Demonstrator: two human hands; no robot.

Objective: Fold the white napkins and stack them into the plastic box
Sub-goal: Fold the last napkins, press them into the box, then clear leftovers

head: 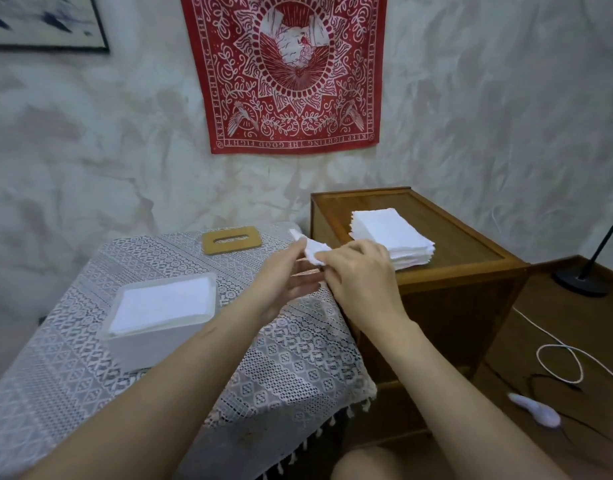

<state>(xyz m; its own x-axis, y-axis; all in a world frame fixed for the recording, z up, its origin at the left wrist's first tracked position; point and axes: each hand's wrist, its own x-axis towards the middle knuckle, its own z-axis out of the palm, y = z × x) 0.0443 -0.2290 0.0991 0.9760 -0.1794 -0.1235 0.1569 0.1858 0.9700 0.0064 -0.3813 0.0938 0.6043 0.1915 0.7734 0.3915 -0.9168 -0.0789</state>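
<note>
Lace table [280,368]: box [152,344], perhaps wooden lid [232,249]

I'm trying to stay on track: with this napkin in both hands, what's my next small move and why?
Probably finish the fold first: the napkin pinched between the left hand and right hand looks crumpled, not flat like those in the plastic box.

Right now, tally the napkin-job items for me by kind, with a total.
Loose white paper napkin, pinched by left hand and right hand: 1
White napkin stacks: 2 (cabinet-top stack, boxed stack)
Translucent plastic box: 1
Slotted wooden lid: 1
Total: 5
</note>
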